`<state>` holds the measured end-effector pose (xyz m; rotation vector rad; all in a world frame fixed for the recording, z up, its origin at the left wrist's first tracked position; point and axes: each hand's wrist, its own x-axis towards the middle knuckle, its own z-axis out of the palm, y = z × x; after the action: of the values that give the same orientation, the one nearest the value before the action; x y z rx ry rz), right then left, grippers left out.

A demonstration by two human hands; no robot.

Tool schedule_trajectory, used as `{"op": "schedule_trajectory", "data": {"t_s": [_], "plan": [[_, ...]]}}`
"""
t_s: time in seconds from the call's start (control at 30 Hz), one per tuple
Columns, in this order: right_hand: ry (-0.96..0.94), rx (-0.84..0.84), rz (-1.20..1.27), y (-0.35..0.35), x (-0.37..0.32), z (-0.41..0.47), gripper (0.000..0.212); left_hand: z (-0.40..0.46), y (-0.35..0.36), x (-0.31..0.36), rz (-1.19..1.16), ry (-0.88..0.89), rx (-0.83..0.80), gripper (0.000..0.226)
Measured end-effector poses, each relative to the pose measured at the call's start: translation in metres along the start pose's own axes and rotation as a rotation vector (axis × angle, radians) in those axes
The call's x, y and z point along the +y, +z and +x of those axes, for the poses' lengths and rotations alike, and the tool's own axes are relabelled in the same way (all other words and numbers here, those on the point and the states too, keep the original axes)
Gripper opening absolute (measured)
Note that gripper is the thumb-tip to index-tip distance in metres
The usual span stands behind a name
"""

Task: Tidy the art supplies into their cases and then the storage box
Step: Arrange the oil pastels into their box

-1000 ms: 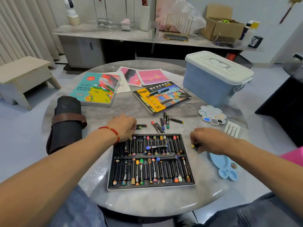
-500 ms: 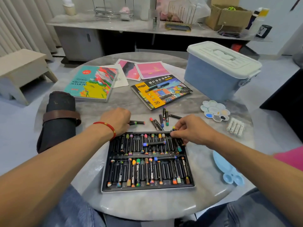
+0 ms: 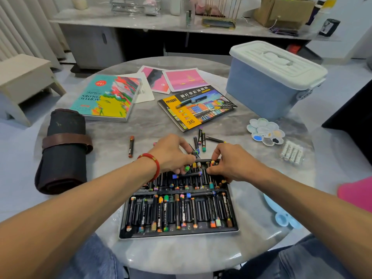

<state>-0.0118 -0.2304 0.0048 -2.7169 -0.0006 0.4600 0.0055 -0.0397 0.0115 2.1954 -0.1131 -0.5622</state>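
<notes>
Over tray's far row: both hands work at the pastel tray (image 3: 179, 210).
Left hand (image 3: 171, 154): fingers curled round a green-tipped pastel (image 3: 188, 168).
Right hand (image 3: 231, 164): pinching a pastel at the slots; exact grip unclear.
Loose pastels (image 3: 201, 138): just beyond both hands, long axes mostly pointing away.
Stray pastel (image 3: 131, 147): to the left; left hand nearer.
Storage box (image 3: 267, 85): far right, lid on.

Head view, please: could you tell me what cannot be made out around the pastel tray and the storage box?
- Far row of the pastel tray: partly hidden by the left hand and right hand.
- Whether either grip holds a pastel: fingertips too blurred and crowded.
- Storage box contents: lid on, walls opaque.
- Blue palette: partly hidden by the right forearm.
- Pink thing: cut off by the right edge.
</notes>
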Motion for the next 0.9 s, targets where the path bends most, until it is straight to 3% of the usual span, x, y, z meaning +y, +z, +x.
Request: {"op": "schedule_trajectory", "data": {"t_s": [0.2,0.5,0.9], "plan": [[0.009,0.033,-0.056,0.0,-0.007,-0.006,0.038,-0.001,-0.001,0.004,0.077,0.001,-0.001,0.017],[0.022,0.01,0.165,0.003,-0.008,-0.002,0.027,-0.005,-0.003,-0.004,0.274,0.107,0.028,0.028],[-0.158,0.038,-0.057,0.003,-0.014,-0.003,0.02,-0.003,-0.009,-0.006,0.278,0.089,0.043,0.029]]}}
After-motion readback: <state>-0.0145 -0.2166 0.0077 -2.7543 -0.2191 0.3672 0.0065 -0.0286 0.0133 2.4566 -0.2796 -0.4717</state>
